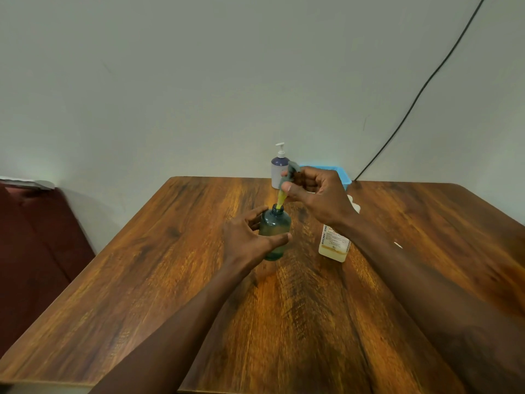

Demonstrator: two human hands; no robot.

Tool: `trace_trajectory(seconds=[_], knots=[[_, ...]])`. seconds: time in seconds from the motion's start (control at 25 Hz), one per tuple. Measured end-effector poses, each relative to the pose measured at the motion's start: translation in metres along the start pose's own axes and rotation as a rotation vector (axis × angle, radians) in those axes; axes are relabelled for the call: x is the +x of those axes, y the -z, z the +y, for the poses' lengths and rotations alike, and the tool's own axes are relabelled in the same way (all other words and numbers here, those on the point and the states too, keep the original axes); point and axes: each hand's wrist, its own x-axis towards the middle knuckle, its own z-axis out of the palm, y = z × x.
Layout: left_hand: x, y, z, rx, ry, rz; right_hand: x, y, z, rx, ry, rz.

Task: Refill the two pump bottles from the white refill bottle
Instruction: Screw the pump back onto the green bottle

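Observation:
A small translucent blue-green bottle stands upright on the wooden table, and my left hand wraps around its left side and front. My right hand holds its grey pump head just above the open neck, the yellowish dip tube reaching down into the mouth. A white pump bottle with a dark blue shoulder stands at the table's far edge. The white refill bottle, labelled, stands right of the blue-green bottle, partly hidden by my right forearm.
A light blue basket sits at the far edge behind my right hand. A black cable runs down the wall to the table. A dark red seat stands left of the table. A small white scrap lies right of my forearm.

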Motion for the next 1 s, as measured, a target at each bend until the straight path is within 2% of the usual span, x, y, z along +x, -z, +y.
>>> trace_trajectory(seconds=[0.16, 0.28, 0.44, 0.6, 0.72, 0.8, 0.92, 1.0], knots=[[0.004, 0.001, 0.013, -0.037, -0.035, 0.03, -0.006, -0.005, 0.007, -0.051, -0.072, -0.146], [0.008, 0.003, 0.018, -0.036, -0.038, 0.032, -0.009, -0.005, 0.009, -0.057, -0.105, -0.181], [0.006, 0.002, 0.024, -0.037, -0.064, 0.025, -0.008, -0.001, -0.002, -0.156, -0.076, -0.101], [0.007, 0.0, 0.033, 0.017, -0.139, 0.009, -0.001, 0.001, -0.011, -0.398, -0.088, 0.041], [0.008, -0.002, 0.038, 0.044, -0.13, -0.004, 0.003, -0.003, -0.011, -0.508, -0.148, 0.053], [0.01, -0.003, 0.041, 0.026, -0.138, -0.008, 0.001, -0.001, -0.01, -0.342, -0.187, -0.045], [0.013, 0.0, 0.042, -0.034, -0.131, 0.017, -0.004, 0.004, -0.007, 0.103, -0.166, -0.125], [0.015, 0.002, 0.04, -0.029, -0.126, 0.02, -0.002, 0.004, -0.009, 0.054, -0.103, -0.079]])
